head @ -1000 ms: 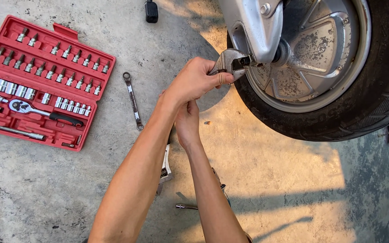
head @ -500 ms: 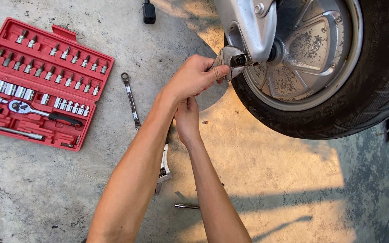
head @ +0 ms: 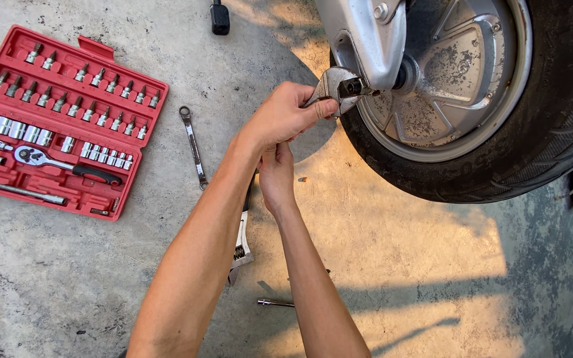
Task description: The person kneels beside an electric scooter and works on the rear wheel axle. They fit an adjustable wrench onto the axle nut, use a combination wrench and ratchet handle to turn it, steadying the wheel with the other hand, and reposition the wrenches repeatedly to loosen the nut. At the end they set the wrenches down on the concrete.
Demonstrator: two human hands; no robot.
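Note:
My left hand (head: 285, 118) is closed around the head of a silver adjustable wrench (head: 329, 85). The wrench's jaw sits on a dark nut (head: 354, 86) at the lower end of a silver metal arm (head: 373, 40) beside a scooter wheel (head: 459, 99). Directly below, my right hand (head: 276, 174) grips what looks like the wrench's handle, which my left hand and wrist mostly hide. Both forearms come up from the bottom edge of the view.
An open red socket set case (head: 61, 119) lies on the concrete at left. A slim spanner (head: 193, 147) lies beside it. A second adjustable wrench (head: 240, 246) lies partly under my left forearm, with a short metal bar (head: 276, 303) nearby. A small black object (head: 220, 18) is at the top.
Both hands stay on the wrench at the nut. The view has shifted slightly, so the wheel sits a little higher and further right.

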